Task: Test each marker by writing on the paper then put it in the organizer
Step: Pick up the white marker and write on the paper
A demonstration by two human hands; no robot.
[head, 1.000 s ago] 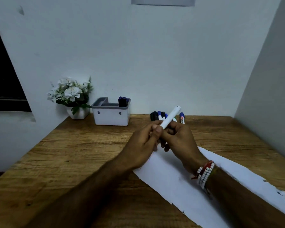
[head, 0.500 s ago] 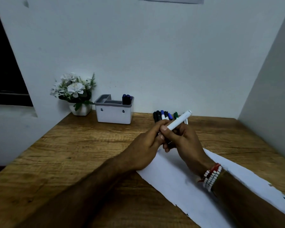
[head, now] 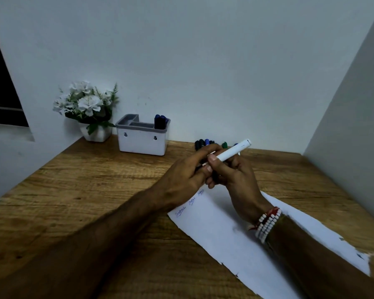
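Both of my hands meet over the far end of the paper [head: 235, 231], a little to the 1 o'clock side of the middle of the view. My right hand [head: 235, 176] is clamped on a white marker [head: 232, 151], thumb pressed on top of the barrel, the free end tilted up toward 2 o'clock. My left hand [head: 188, 171] is closed on the marker's lower end, fingertips pinched round it — I cannot tell whether a cap is on or off, since the fingers hide that end. A band of white and red beads [head: 267, 223] sits on my right wrist.

The paper lies slantwise on the wooden surface [head: 84, 190], running from under my hands toward 4 o'clock, its long edge ragged. Three small blue scribbles [head: 180, 210] sit near its 9 o'clock edge, just beside my left forearm.

At 11 o'clock, against the wall, stands the white organizer [head: 141, 140] with a grey rim; two dark blue markers [head: 160, 121] stand upright in its right-hand compartment. Just to its left is a white pot of white flowers [head: 86, 104]. At 12 o'clock, behind my hands, more markers [head: 203, 143] lie on the surface in a row — dark, blue and green caps showing, partly hidden by my fingers.
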